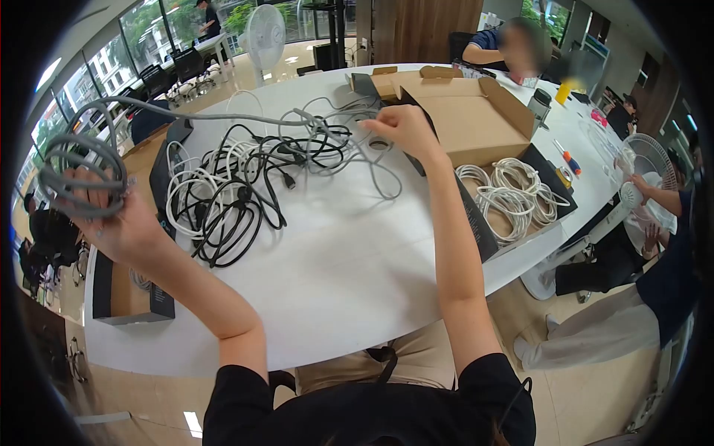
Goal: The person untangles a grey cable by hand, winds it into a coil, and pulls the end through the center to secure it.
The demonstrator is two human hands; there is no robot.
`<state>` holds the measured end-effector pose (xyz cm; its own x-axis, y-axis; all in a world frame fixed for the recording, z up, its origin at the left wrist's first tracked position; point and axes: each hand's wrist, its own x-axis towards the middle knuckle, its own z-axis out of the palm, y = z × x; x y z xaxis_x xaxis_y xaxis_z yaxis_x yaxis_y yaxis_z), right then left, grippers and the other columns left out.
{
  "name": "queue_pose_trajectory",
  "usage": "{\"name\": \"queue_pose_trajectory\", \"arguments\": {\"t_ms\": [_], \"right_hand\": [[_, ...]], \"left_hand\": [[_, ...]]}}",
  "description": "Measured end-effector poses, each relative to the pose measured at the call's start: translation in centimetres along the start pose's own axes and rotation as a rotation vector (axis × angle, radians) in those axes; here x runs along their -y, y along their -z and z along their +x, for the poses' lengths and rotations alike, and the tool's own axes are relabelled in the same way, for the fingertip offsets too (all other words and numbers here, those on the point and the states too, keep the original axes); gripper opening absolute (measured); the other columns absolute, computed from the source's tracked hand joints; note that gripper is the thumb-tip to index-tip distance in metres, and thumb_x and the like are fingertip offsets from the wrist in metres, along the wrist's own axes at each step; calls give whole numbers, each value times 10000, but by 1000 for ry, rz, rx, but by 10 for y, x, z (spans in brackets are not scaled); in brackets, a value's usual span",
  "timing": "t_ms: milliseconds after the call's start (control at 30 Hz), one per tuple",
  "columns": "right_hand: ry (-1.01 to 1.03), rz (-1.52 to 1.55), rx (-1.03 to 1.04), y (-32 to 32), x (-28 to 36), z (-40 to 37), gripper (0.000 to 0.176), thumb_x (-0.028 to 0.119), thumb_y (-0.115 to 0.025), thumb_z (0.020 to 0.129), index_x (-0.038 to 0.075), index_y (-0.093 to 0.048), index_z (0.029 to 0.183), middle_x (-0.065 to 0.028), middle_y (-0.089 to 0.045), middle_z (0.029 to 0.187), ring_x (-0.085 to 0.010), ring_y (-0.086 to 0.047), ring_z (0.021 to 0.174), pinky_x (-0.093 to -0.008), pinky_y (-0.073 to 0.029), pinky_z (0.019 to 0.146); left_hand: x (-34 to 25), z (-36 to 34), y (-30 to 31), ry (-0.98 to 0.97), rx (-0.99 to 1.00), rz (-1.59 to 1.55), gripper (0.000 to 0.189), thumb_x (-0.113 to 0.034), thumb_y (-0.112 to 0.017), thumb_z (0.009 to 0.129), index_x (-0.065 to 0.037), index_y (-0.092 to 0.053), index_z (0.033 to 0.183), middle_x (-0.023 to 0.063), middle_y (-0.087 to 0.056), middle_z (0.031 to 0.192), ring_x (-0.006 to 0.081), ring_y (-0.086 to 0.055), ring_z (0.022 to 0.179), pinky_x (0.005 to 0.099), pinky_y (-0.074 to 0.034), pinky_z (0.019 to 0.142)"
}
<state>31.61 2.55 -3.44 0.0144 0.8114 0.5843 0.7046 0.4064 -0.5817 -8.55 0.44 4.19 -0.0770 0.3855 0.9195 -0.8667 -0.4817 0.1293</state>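
Open office: shared white table (349, 260), window wall (97, 67).

Left arm (201, 290): bent at the elbow, forearm angled up and out to the left.
Left hand (111, 215): raised, fingers curled closed in a firm grip.
Right arm (455, 245): stretched almost straight forward, wrist level.
Right hand (405, 128): back towards the camera, fingers bunched together in a pinch.

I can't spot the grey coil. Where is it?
Head view, far left: the grey coil sits in the left hand, left of the tangled cables.
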Motion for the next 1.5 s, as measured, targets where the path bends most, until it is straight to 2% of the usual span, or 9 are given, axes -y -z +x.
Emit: {"name": "queue_pose_trajectory", "arguments": {"t_ms": [67, 133, 467, 600, 667, 833, 1000, 1167, 1500], "right_hand": [[-46, -71, -118, 0, -17, 2, 297, 278, -646, 747, -8, -610, 675, -123, -532, 522, -212, -488, 456, -317, -385, 475], [-49, -134, -208, 5, -17, 3, 292, 265, -632, 761, -8, -597, 665, -141, -541, 538, -243, -509, 472, -329, -398, 487], [331, -248, -488, -17, -18, 7, 297, 225, -588, 805, 52, -516, 575, -95, -459, 439, -267, -429, 393, -329, -354, 491], [422, -249, -413, -9, 15, 1, 349, 262, -561, 824, 61, -503, 544, -88, -402, 401, -264, -380, 389, -320, -335, 529], [466, -296, -415, -9, 23, 0, 348, 260, -562, 825, 64, -523, 540, -93, -400, 399, -260, -386, 391, -313, -333, 537], [508, -509, -281, -28, 23, -3, 464, 381, -455, 867, 71, -613, 560, -82, -474, 414, -263, -453, 419, -348, -343, 585], [-230, -546, 36, -41, -19, -3, 783, 472, -522, 789, 33, -191, 1346, -229, -613, 809, -352, -607, 770, -398, -458, 732], [110, -533, -514, -8, -21, 6, 826, 324, -614, 749, 32, -134, 1354, -195, -467, 1213, -351, -510, 1028, -391, -440, 818], [-31, 284, -746, 81, -40, 0, 647, 303, -621, 778, -5, -348, 1277, -211, -486, 1194, -280, -474, 1124, -304, -366, 920]], "left_hand": [[-3, 12, -22, -213, -704, 484, 325, -180, -401, 905, 40, -450, 1139, 106, -591, 908, 155, -574, 747, 278, -434, 763], [-63, 19, 60, 257, -49, -79, 308, -145, -385, 906, 38, -454, 1145, 113, -568, 1024, 189, -558, 874, 335, -425, 803], [-319, -14, 165, 589, -379, 359, 345, -81, -434, 844, -7, -465, 1180, 145, -515, 1177, 240, -521, 1060, 424, -392, 922], [-437, -26, 201, 268, -593, 473, 347, -84, -471, 826, 10, -473, 1160, 127, -550, 1118, 207, -552, 987, 369, -416, 889], [-425, -30, 135, 24, -900, 596, 343, -87, -490, 820, 17, -477, 1146, 118, -574, 1068, 189, -572, 916, 323, -436, 828], [-438, -39, 88, 247, -618, 684, 321, -164, -454, 875, -13, -482, 1156, 77, -577, 1047, 156, -546, 897, 292, -370, 775], [-395, -31, 16, -233, -1129, 1096, 336, -278, -394, 910, -178, -468, 1223, 41, -478, 1237, 171, -416, 1153, 460, -143, 953], [-389, -39, 1, -210, -1103, 1128, 339, -206, -361, 915, -159, -462, 1235, 42, -463, 1264, 192, -404, 1183, 437, -149, 977], [-404, -65, 65, 119, -911, 877, 275, -152, -442, 900, -57, -495, 1152, 67, -530, 1056, 118, -528, 816, 241, -428, 661]]}}
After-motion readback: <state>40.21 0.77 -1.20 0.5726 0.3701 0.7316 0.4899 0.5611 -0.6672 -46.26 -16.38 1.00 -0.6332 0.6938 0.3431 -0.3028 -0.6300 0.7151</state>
